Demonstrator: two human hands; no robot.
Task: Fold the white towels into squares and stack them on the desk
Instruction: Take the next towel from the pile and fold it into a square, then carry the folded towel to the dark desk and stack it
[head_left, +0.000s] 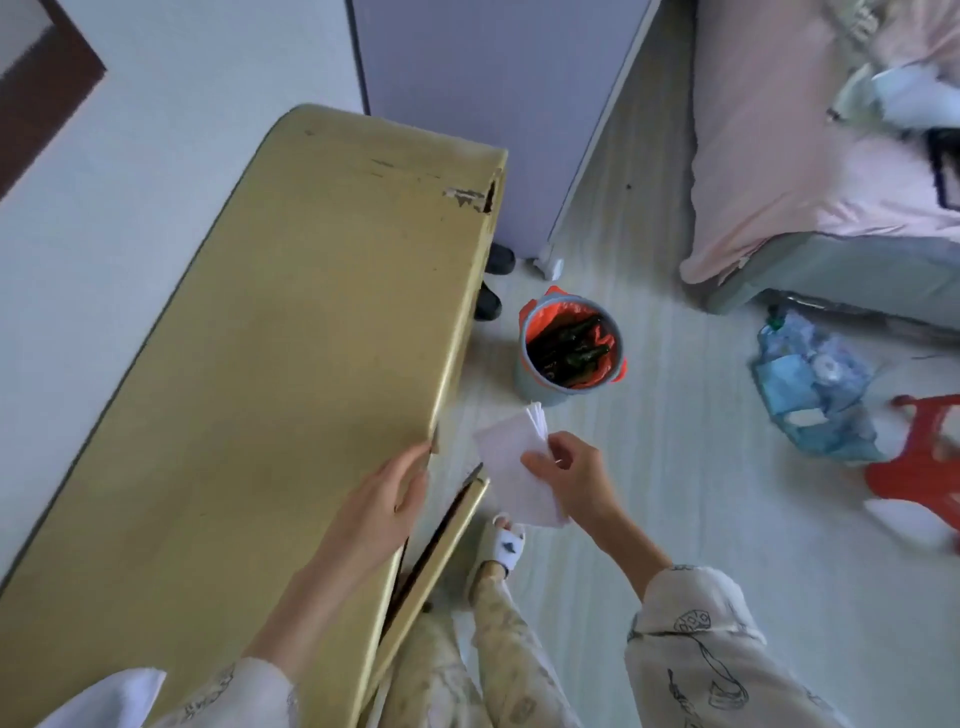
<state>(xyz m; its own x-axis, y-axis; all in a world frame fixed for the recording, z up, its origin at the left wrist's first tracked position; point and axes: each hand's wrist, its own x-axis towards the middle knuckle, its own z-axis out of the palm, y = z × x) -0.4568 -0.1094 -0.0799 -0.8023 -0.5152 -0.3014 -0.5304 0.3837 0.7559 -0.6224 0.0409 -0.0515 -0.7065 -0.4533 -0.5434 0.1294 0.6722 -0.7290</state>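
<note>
Single head-worn wide-angle view, looking steeply down and forward from standing height, close over the yellow surface (249, 364) at left, hands (387, 506) near the lower middle, floor (649, 467) and bed (789, 171) stretching away to the right

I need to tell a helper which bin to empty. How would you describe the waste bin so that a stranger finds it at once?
Start at the long yellow desk along the wall. Just off its far corner, on the pale floor between desk and pink bed, stands a small round grey bin. It alone has an orange liner, with dark bottles inside.
</note>
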